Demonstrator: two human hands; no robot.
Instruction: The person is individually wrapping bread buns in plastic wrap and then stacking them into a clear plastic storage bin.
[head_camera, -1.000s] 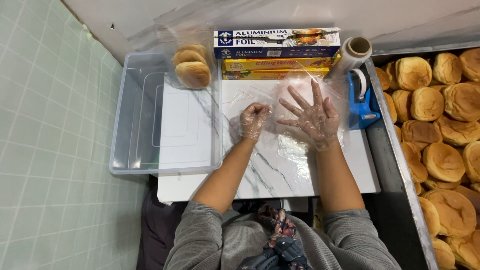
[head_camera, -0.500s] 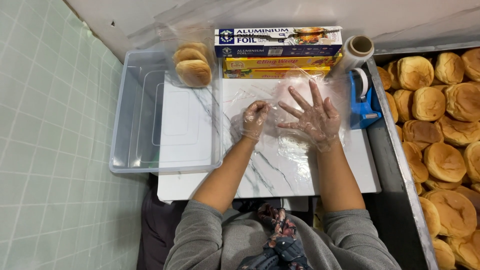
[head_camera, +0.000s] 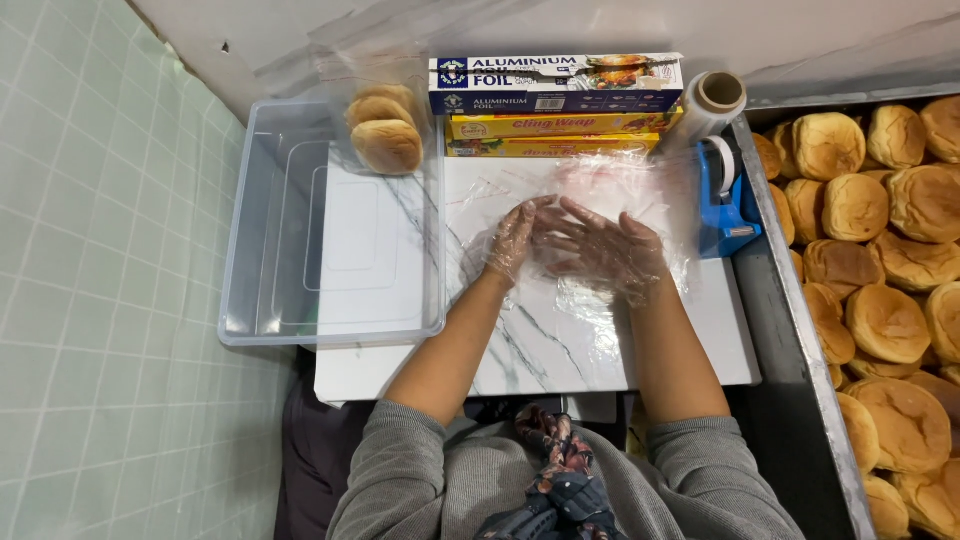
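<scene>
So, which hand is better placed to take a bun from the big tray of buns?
The right hand, probably. It rests on the cling film sheet on the side nearest the tray of buns. The left hand lies farther from it, nearer the clear plastic bin.

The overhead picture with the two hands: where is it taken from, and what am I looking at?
It comes from a camera worn on a person's head, looking down at their own work. No machine is here, only two bare arms with thin clear gloves. The left hand and right hand lie close together, fingers spread, pressing on a sheet of clear wrap spread over a white marble board. Neither grips anything. To the left sits an empty clear plastic tub, with a bag of buns at its far corner. Behind the hands are boxes of foil and wrap, a roll and a blue tape dispenser. On the right, a metal tray holds many buns.
</scene>
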